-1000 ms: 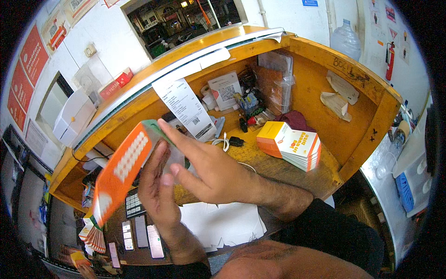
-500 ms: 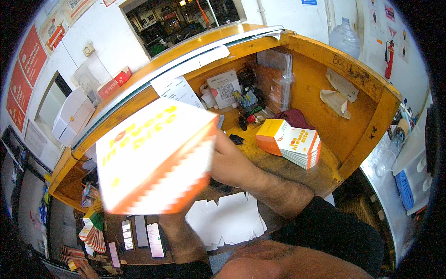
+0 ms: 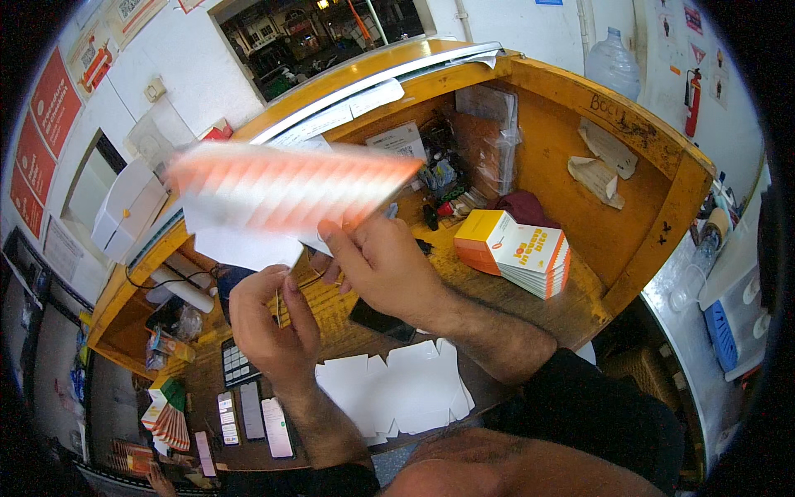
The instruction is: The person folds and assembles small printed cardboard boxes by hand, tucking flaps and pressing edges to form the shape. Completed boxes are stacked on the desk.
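A stack of nested orange-and-white food cartons (image 3: 290, 195) is held up in front of me, blurred by motion and tilted so its layered edges face me. My right hand (image 3: 383, 269) is closed on the near right end of the stack, thumb on top. Below it, my left hand (image 3: 273, 323) pinches the lower corner of a white card panel (image 3: 240, 244) that hangs beneath the layers. Whether this panel belongs to the stack I cannot tell. Flat white carton blanks (image 3: 397, 389) lie on the desk under my forearms.
Another nested carton stack (image 3: 522, 253) sits on the desk at right, with a smaller one (image 3: 167, 414) at far left. Several phones (image 3: 277, 427) and a calculator (image 3: 238, 363) lie at left; a dark phone (image 3: 381, 321) lies mid-desk. A wooden partition (image 3: 613, 108) rises behind.
The carton stack has swung upward and tipped, its printed face turning away. My left hand, earlier mostly hidden behind it, now shows below, pinching a white panel.
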Available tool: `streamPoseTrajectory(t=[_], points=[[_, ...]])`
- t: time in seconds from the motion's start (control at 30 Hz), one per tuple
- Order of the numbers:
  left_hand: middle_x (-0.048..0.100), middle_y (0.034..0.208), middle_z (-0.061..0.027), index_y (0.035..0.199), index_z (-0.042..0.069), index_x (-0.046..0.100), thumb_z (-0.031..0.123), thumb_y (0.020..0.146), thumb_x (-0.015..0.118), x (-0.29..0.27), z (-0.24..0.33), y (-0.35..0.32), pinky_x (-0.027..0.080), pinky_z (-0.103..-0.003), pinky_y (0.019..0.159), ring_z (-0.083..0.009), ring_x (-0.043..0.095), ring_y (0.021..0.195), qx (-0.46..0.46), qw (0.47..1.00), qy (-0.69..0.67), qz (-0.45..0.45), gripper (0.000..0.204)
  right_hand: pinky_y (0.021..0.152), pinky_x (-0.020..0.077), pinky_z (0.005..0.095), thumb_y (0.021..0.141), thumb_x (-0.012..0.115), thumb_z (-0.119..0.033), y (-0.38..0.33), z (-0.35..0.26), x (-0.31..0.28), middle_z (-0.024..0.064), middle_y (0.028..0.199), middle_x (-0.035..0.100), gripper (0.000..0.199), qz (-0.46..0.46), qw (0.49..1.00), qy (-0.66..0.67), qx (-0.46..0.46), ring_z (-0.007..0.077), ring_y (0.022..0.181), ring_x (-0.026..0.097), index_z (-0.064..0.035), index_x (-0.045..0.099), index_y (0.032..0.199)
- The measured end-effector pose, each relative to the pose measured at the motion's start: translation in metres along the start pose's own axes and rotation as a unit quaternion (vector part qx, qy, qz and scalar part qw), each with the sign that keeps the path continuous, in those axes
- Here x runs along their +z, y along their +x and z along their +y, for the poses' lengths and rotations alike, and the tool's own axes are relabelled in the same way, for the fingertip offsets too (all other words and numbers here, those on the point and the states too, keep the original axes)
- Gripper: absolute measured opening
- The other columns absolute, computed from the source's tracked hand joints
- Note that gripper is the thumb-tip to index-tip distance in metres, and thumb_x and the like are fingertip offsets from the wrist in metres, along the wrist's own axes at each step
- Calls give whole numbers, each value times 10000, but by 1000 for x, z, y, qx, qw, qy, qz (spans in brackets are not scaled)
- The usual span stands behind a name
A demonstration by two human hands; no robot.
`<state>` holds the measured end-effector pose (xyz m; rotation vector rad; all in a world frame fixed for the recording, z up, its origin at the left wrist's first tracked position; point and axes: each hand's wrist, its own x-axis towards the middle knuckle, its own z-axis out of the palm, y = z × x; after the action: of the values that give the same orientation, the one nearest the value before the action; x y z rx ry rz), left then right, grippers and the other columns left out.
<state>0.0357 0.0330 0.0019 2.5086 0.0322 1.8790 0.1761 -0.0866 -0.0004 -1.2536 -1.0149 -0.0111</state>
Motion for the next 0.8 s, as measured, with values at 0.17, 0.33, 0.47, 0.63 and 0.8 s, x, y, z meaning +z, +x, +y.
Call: streamPoseTrajectory(t=[0.17,0.33,0.47,0.63,0.8], points=[[758,966,-72,1055,3,742,113,1058,752,2,20,-2,538,-326,778,-150,693,844,-248,961,-123,-20,111,675,610,441,1106,687,-182,-7,-3,6,182,910,752,199,1,977,-148,-152,329,815,790,17,683,1111],[766,996,-41,1111,23,729,155,1076,752,7,7,-16,529,-263,726,-97,690,855,-352,905,-238,-28,138,701,595,436,1047,746,-159,-10,-5,5,144,910,714,162,21,938,-238,-249,339,834,758,-8,699,1084],[760,1047,-28,1163,60,715,204,1088,735,-1,7,-11,500,-250,658,-101,697,892,-405,870,-279,-46,164,670,581,425,1005,785,-181,-12,-12,4,111,851,669,177,39,924,-261,-276,308,775,729,-25,714,1048],[759,1123,-39,1265,59,692,230,1126,646,-2,-10,-16,549,-281,706,-121,711,938,-433,843,-319,-7,226,640,558,409,947,833,-212,-15,-25,2,69,834,649,201,31,901,-292,-319,264,757,691,-47,728,995],[755,1169,-84,1303,9,675,146,1128,633,13,-11,-20,608,-311,827,-151,737,1019,-425,836,-343,51,227,663,552,419,943,798,-224,-14,-18,8,61,868,629,188,26,901,-279,-330,263,822,661,-80,678,939]])
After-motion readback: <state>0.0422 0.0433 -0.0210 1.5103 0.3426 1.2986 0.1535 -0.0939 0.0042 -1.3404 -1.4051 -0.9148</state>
